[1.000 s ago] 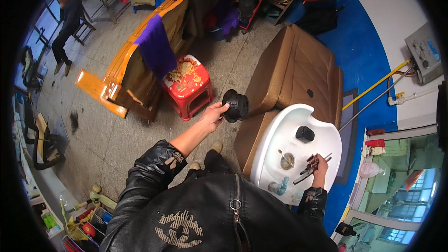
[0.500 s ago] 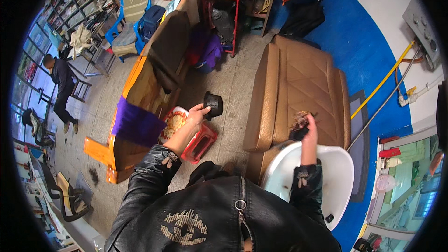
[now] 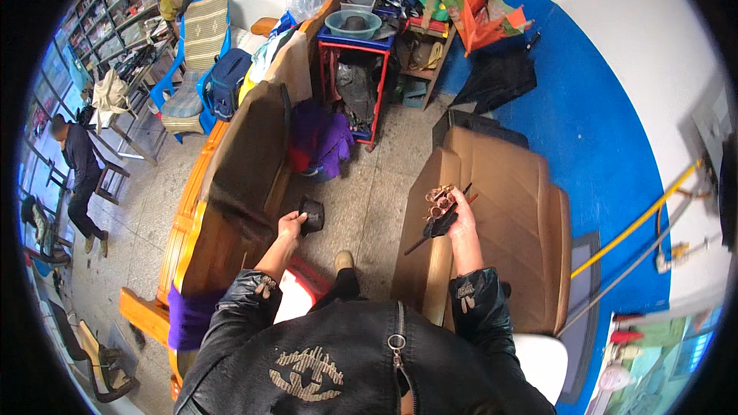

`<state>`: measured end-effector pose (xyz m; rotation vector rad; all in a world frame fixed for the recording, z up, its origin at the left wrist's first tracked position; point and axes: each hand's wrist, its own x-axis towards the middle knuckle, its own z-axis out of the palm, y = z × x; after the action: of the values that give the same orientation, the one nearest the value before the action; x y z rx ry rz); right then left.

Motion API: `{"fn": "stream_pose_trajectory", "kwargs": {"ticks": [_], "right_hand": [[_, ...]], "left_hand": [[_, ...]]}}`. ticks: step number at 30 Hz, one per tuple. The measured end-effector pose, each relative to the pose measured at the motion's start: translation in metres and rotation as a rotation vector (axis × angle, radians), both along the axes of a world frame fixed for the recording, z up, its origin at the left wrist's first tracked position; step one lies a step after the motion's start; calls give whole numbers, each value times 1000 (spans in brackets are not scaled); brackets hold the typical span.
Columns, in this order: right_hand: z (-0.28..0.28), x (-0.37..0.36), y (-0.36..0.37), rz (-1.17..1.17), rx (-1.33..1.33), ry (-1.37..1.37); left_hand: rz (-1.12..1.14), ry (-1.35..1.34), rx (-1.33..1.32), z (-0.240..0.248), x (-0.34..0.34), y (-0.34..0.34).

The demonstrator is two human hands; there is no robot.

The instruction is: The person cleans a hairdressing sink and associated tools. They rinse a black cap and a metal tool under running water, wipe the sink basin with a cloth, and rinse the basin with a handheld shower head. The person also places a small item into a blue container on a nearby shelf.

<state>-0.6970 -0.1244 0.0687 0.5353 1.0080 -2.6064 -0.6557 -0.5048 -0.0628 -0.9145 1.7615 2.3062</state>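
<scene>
My left hand (image 3: 288,232) grips the rim of a small black bowl (image 3: 313,216), held out over the floor beside the wooden bench. On the other side, my right hand (image 3: 463,224) is closed round a bundle of small things (image 3: 440,204). Brown ring-shaped pieces, a black part and thin dark sticks show in that bundle; their exact kind I cannot make out. It is held above the near left edge of a brown padded reclining seat (image 3: 507,238).
A white basin (image 3: 542,361) adjoins the seat. To the left runs a wooden bench (image 3: 181,250) with dark cushions and purple cloth. Ahead stands a red-framed cart (image 3: 375,100) carrying a teal basin (image 3: 354,23). A person (image 3: 81,177) is at the far left.
I have moved forward, away from the white basin. My right hand has swung from above the basin to beside the seat, still holding the bundle. The bowl stays in my left hand.
</scene>
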Motion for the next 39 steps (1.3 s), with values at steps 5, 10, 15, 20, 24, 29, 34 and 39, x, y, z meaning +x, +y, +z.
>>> {"fn": "stream_pose_trajectory", "kwargs": {"ticks": [5,10,15,20,24,29,34,39], "right_hand": [[3,-126,-34,-79,-18,-67],[11,-223,-38,14,-51,-17],[26,-316,-15,55,-11,146],[34,-419,21,-73,37,233],[-3,-503,46,-112,15,1],[-15,-573,61,-115,45,-106],[-12,-621,64,-38,-194,29],[-4,-687,65,42,-177,62]], "left_hand": [[224,-134,9,-35,-84,-40],[43,-199,41,17,-174,-26],[-101,-24,120,31,-287,24],[-430,161,158,87,-391,77],[-572,303,-162,119,-466,115],[-535,336,154,157,-541,142],[-353,357,368,169,-604,140],[-46,303,719,196,-672,111]]}}
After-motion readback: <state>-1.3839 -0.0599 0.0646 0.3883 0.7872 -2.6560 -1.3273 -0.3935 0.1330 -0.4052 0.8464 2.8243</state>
